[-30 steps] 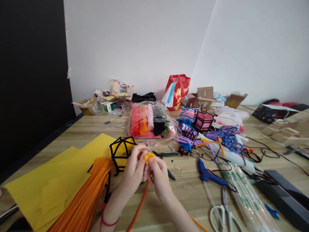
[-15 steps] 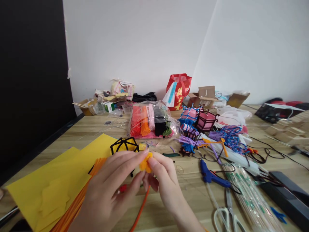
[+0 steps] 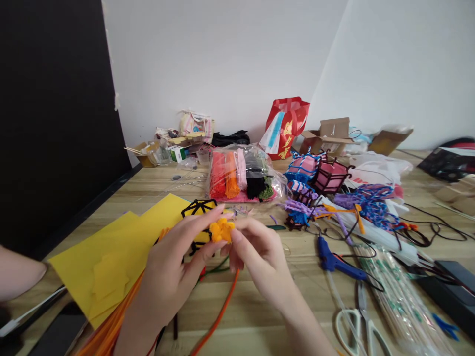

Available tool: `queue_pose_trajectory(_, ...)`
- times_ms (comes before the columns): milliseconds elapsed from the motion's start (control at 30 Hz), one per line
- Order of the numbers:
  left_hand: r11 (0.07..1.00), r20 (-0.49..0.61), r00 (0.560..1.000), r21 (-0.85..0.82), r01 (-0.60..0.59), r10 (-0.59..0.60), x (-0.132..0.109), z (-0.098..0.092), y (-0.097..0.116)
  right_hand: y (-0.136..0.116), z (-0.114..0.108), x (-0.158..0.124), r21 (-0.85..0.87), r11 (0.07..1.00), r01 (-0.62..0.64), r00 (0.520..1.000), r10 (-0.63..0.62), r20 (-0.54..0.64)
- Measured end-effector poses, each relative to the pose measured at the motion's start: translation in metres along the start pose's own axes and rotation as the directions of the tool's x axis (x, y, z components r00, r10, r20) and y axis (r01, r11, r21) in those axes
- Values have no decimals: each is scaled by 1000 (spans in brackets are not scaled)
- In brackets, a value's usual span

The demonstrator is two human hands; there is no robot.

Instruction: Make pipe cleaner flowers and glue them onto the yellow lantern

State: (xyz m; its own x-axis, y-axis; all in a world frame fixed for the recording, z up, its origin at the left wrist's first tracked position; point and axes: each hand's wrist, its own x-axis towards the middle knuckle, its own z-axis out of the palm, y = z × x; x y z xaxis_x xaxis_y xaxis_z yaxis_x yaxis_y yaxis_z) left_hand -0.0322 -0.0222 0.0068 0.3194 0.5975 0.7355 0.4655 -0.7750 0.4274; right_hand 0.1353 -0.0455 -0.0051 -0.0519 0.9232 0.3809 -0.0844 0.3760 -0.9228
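Observation:
Between my two hands is a small orange-yellow pipe cleaner flower (image 3: 221, 231) with looped petals. My left hand (image 3: 168, 264) pinches its left side between thumb and fingers. On the other side my right hand (image 3: 261, 252) grips it, thumb against the petals. An orange pipe cleaner (image 3: 223, 311) hangs below my right hand and curves down to the table edge. Behind my left hand, partly hidden, stands a black-framed yellow lantern (image 3: 198, 206). A bundle of orange pipe cleaners (image 3: 118, 309) lies under my left forearm, beside yellow sheets (image 3: 156, 210).
At right lie a blue glue gun (image 3: 334, 262), scissors (image 3: 361, 316) and wrapped sticks (image 3: 403, 296). A clear bag of coloured pipe cleaners (image 3: 241, 175) and finished pink lanterns (image 3: 330, 177) sit farther back. Another person's arm (image 3: 20, 274) rests at the left edge.
The flower has turned in my fingers, showing more of its petals, and my hands sit slightly higher in view. The view has shifted left, and another person's arm now shows at left.

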Motion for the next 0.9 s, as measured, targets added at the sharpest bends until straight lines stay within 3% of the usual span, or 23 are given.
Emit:
queue_pose_trajectory(100, 994, -66, 995, -78, 72, -78, -4, 5, -2, 2, -1, 2, -13, 987, 161, 978, -161, -135)
queue_pose_trajectory(233, 963, -36, 988, -232, 139, -151, -8, 8, 0, 0, -7, 1, -151, 938, 312, 936, -331, -122)
queue_pose_trajectory(333, 945, -50, 986, -300, 135, -156, -6, 9, 2, -3, -9, 0, -134, 947, 293, 936, -313, -161)
queue_pose_trajectory(467, 965, -58, 995, -253, 69, -86, -4, 10, 1, -6, -8, 0, -63, 961, 271, 940, -278, -198)
queue_pose_trajectory(633, 995, -238, 970, -73, -65, 46, -2, 11, 1, -5, -7, 1, 147, 973, 178, 965, -144, -218)
queue_pose_trajectory(767, 996, -193, 977, 19, -93, 95, -1, 7, 2, -7, -7, 2, 218, 971, 95, 986, -62, -157)
queue_pose_trajectory(900, 985, -164, 972, 69, -159, 168, -2, 5, 4, -11, -9, 0, 105, 986, 133, 982, -117, -148)
